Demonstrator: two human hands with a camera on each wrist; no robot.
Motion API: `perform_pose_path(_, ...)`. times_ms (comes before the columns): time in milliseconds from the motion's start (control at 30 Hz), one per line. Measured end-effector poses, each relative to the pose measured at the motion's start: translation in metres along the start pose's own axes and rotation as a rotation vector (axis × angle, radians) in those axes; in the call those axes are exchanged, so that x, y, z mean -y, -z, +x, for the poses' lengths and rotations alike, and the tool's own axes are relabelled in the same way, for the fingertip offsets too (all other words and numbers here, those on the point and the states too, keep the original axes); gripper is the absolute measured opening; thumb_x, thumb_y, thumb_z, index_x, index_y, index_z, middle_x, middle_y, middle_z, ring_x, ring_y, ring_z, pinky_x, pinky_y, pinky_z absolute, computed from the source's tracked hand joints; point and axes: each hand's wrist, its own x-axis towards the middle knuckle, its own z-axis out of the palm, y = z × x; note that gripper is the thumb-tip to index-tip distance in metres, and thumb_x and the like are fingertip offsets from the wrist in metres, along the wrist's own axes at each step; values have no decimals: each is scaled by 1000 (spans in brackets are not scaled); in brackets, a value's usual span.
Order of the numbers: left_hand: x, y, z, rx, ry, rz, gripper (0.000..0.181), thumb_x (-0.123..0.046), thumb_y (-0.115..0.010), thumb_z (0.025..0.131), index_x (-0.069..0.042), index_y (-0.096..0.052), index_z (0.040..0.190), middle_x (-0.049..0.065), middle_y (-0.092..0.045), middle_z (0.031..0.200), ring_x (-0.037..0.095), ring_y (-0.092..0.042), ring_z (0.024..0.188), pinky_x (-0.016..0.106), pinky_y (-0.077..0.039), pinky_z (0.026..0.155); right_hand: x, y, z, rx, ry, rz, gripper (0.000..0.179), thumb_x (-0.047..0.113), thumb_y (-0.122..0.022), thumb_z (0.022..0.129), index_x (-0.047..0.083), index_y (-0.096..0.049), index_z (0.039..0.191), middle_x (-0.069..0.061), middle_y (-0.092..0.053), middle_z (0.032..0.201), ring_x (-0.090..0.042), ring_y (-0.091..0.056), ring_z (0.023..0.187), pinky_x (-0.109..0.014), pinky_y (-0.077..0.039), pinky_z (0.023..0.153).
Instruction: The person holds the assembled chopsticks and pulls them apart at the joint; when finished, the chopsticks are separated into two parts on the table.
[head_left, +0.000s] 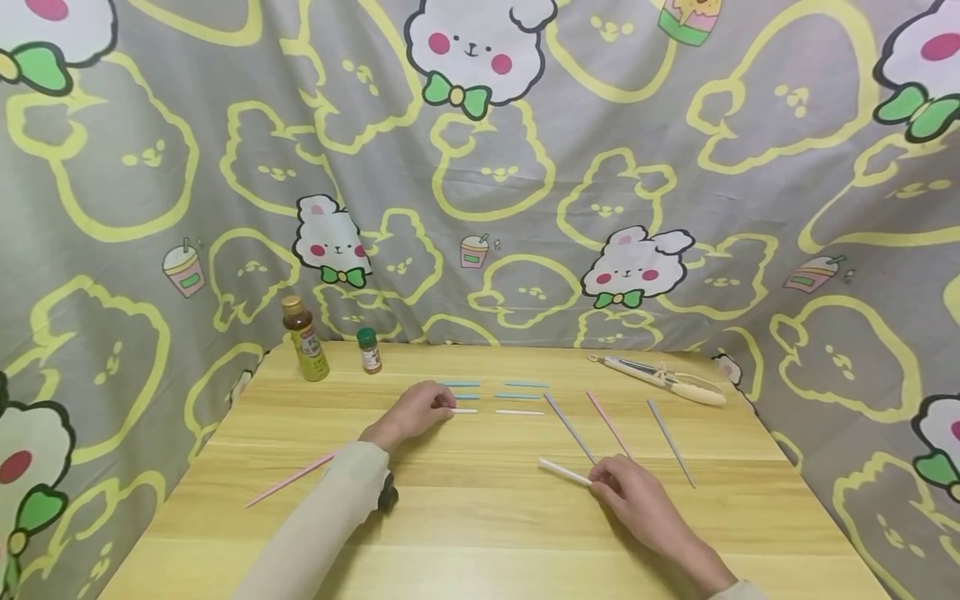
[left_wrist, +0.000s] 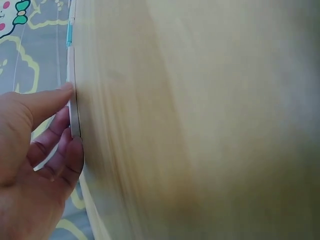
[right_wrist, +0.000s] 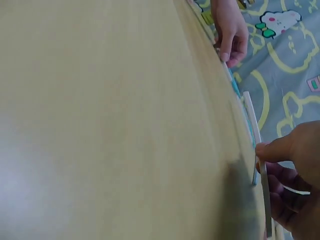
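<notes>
My left hand point(head_left: 422, 408) reaches to the back middle of the table and pinches a thin white chopstick point(head_left: 465, 411) between thumb and fingers. Beyond it, blue sticks point(head_left: 463, 397) lie crosswise in line with more blue sticks point(head_left: 517, 396) to the right, and a white stick point(head_left: 519, 412) lies level with the pinched one. At the front right, my right hand point(head_left: 633, 496) grips another white chopstick point(head_left: 562, 472), its thicker end pointing left. In the right wrist view this chopstick point(right_wrist: 254, 117) runs past the fingertips; part of it is hidden behind the hand.
Two purple chopsticks, a left one point(head_left: 570, 429) and a right one point(head_left: 670, 442), flank a pink one point(head_left: 609, 422). Another pink chopstick point(head_left: 288, 481) runs under the left sleeve. Tongs point(head_left: 660, 379), a sauce bottle point(head_left: 307, 343) and a green-capped jar point(head_left: 369, 352) stand or lie behind.
</notes>
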Motion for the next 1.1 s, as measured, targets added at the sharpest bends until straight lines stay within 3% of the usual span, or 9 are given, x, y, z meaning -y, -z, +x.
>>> perform_pose_path(100,-1,3,-4,-35,-17,-15,9,-15,-73,106,-10,-76,113,0,-73,107,16,-66,101,41,-57,95,9,-2,8,-9,73,-22,10,10,-77,101,19,-74,105,13,-67,94,3,-57,84,-20,-53,74)
perform_pose_path(267,-19,0,-11,-48,-148,-22,20,-24,-64,112,-9,-77,117,1,-75,111,17,-66,103,40,-58,93,27,-6,21,-39,172,-61,14,10,-78,100,21,-74,106,15,-69,96,-3,-61,93,-24,-57,81)
perform_pose_path(400,-43,-7,-22,22,-246,-57,33,-35,-54,116,-11,-76,122,1,-77,116,14,-67,105,38,-57,93,40,-11,30,-81,287,-55,14,10,-78,99,20,-73,106,12,-71,99,-5,-61,97,-25,-58,82)
perform_pose_path(533,-67,-14,-39,137,-289,-97,41,-44,-50,117,-14,-75,129,-2,-77,118,6,-67,105,32,-57,94,53,-16,41,-142,452,-56,18,5,-81,95,17,-73,105,10,-73,102,-6,-63,96,-26,-57,83)
perform_pose_path(633,-80,-18,-50,202,-308,-121,39,-42,-53,116,-13,-76,128,-1,-80,111,1,-65,91,25,-56,83,63,-20,47,-173,519,-67,21,4,-84,92,16,-73,105,10,-73,104,-7,-66,97,-28,-58,85)
perform_pose_path(767,-88,-20,-59,211,-306,-164,32,-31,-57,116,-7,-77,123,6,-82,102,6,-64,76,20,-50,68,72,-22,51,-167,457,-53,20,7,-85,93,17,-73,106,10,-71,104,-6,-67,95,-28,-59,83)
perform_pose_path(933,-90,-18,-68,163,-272,-164,25,-25,-58,115,-8,-76,122,8,-81,99,3,-58,70,18,-46,62,73,-24,53,-117,341,6,18,14,-85,95,19,-74,109,13,-67,99,-1,-61,85,-23,-57,74)
perform_pose_path(1100,-90,-19,-76,114,-261,-149,18,-23,-62,113,-11,-74,121,9,-77,95,0,-45,62,18,-40,57,70,-26,56,-97,368,42,14,16,-85,96,22,-74,103,15,-65,93,-1,-53,74,-19,-50,65)
